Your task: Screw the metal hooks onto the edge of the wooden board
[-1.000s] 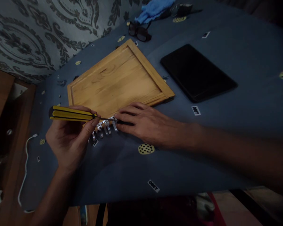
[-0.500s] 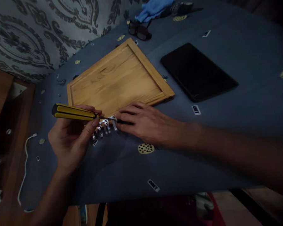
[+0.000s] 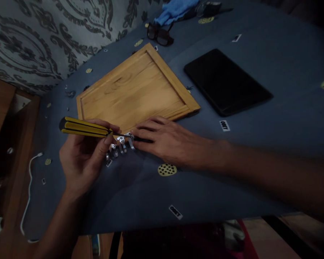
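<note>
My left hand (image 3: 83,158) is closed around a yellow and black screwdriver (image 3: 83,127), thumb and fingers near the front of its handle. The shaft points right, with its tip at the screw area of a row of silver metal hooks (image 3: 121,141). These hooks run along the near edge of a framed wooden board (image 3: 124,97) lying on the table. My right hand (image 3: 166,140) rests at the right end of the hooks, fingers stretched over the board's edge. Its fingertips touch or nearly touch the last hook; what lies under them is hidden.
A black tablet (image 3: 226,82) lies right of the board. Sunglasses (image 3: 160,35) and a blue cloth (image 3: 175,10) sit at the back. A white cable (image 3: 29,190) runs along the left side of the patterned blue tablecloth (image 3: 140,201). A patterned wall (image 3: 56,36) borders the far left.
My left hand has shifted slightly right and turned a little around the screwdriver handle. The screwdriver tip, my right hand and the board stay in about the same place.
</note>
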Tool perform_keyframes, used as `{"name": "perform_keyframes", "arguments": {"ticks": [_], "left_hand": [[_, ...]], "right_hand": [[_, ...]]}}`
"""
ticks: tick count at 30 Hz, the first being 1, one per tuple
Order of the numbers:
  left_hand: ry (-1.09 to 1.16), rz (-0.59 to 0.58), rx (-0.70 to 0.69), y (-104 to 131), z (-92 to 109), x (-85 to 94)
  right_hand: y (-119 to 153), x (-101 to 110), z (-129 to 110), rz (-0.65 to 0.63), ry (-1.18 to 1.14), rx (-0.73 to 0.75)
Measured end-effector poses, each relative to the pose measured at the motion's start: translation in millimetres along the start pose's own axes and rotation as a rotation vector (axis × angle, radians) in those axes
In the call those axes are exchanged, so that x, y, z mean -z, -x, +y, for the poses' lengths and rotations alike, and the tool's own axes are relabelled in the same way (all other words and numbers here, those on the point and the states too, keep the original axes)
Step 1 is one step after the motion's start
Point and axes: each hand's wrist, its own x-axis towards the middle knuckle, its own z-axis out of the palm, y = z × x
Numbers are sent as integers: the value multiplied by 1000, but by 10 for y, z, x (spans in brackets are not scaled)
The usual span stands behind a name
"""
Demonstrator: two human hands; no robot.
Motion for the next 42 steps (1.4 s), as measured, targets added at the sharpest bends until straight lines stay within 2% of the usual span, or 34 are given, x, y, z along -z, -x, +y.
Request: {"name": "perform_keyframes", "arguments": {"ticks": [7, 13, 20, 35, 42], "left_hand": [[67, 33, 49, 7, -20, -56], [-9, 73, -36, 1, -64, -54], [52, 144, -32, 28, -74, -64], [-31, 9, -6, 17, -44, 35], [42, 147, -11, -18, -50, 61]], "right_hand": [[1, 5, -9, -12, 18, -9], [-9, 18, -7, 1, 13, 0], [-10, 34, -10, -16, -20, -7], [-3, 8, -13, 31, -34, -8], [7, 7, -5, 4, -6, -1]]}}
